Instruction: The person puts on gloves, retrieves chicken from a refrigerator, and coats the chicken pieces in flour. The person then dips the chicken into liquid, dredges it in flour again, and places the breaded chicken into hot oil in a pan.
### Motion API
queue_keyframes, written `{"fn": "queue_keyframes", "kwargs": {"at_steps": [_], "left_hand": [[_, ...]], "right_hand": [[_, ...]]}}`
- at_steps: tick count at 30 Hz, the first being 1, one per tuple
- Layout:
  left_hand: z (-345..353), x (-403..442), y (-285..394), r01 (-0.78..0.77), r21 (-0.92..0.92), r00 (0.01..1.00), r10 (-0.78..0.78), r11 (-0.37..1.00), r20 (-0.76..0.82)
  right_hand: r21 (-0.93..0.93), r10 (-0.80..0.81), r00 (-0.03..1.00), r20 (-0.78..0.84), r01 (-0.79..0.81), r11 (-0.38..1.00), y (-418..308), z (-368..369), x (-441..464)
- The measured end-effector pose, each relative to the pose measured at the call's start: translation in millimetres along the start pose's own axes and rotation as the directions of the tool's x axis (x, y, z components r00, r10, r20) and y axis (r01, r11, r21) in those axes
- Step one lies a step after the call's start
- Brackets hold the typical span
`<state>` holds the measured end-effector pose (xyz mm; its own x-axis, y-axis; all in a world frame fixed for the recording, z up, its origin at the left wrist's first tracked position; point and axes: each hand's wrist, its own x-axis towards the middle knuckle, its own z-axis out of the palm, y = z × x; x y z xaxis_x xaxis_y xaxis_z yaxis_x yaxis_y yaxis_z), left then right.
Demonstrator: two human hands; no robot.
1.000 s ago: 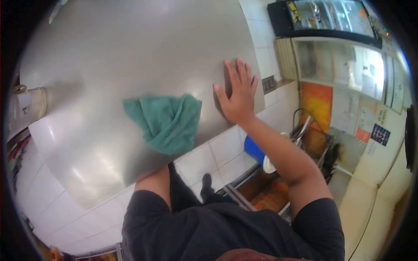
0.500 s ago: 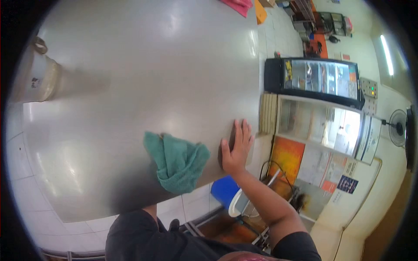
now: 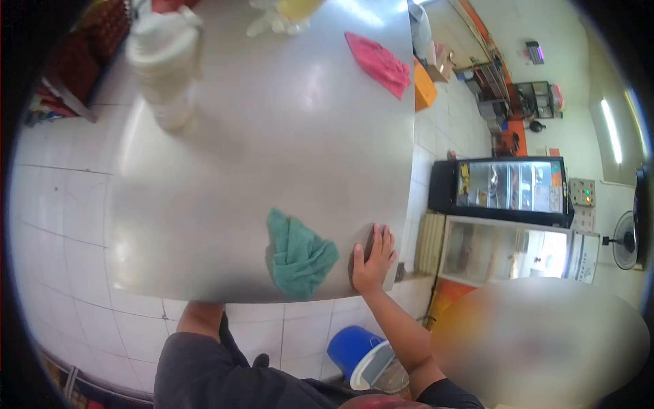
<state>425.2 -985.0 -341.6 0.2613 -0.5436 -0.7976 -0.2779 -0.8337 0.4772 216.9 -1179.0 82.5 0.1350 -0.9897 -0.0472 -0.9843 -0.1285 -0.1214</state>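
My right hand lies flat on the metal tabletop near its right front corner, fingers apart, holding nothing. Just left of it, without contact, rests a crumpled green cloth by the front edge. My left forearm passes below that edge, and the hand itself is hidden under the table. Farther back on the table lies a pink cloth. A whitish lidded container stands at the back left.
A clear and yellow item is at the table's far end. On the floor is a blue bucket below the front edge. An orange object sits beyond the right edge. A fridge and a wall fan are to the right.
The view has shifted, bringing the whole pink cloth, the container and the table's far end into sight. My right hand stays flat on the table, and the green cloth keeps its place beside it.
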Motion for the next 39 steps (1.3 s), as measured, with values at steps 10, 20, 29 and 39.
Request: {"fn": "queue_keyframes", "kwargs": {"at_steps": [10, 20, 29, 39], "left_hand": [[-126, -255, -45, -0.336, -0.816, 0.941, 0.127, 0.470, -0.314], [-47, -654, -270, -0.503, -0.834, 0.632, -0.561, 0.228, -0.535], [148, -960, -445, -0.872, -0.371, -0.271, -0.946, 0.319, -0.177], [353, -1154, -551, -0.943, -0.086, -0.310, -0.751, 0.323, 0.584]], "right_hand": [[-0.052, 0.035, 0.998, -0.048, -0.038, 0.998, 1, -29, -23], [-0.125, -0.070, 0.997, -0.021, 0.067, 0.990, 6, -39, -63], [-0.630, -0.672, 0.740, -0.008, 0.518, 0.579, 78, -39, -249], [-0.183, -0.884, 0.215, 0.415, 0.972, 0.150, 3, -21, -456]]}}
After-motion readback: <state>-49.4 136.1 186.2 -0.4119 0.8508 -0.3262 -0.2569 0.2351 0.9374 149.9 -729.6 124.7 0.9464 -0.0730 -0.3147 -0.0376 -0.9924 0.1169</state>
